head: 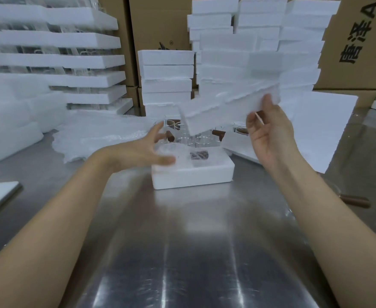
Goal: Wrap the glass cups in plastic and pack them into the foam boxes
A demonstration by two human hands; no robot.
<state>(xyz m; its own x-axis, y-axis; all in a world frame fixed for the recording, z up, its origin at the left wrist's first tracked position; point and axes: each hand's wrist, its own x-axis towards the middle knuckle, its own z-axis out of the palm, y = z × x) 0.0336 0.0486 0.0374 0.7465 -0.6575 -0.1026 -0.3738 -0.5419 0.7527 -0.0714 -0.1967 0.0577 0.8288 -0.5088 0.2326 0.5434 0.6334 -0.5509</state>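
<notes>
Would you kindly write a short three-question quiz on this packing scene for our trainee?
1. True or false: the left hand grips the lid.
2. What lies in the box? A) a wrapped cup B) scissors C) a spoon
3. Fill in: the loose cups stand ___ the box.

Key: 1 false, the right hand grips it, and the left is open; 2 A; 3 behind.

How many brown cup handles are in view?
6 handles: four among the loose cups behind the foam box, one inside it, one near the table's right edge. The sheet may hide more.
</notes>
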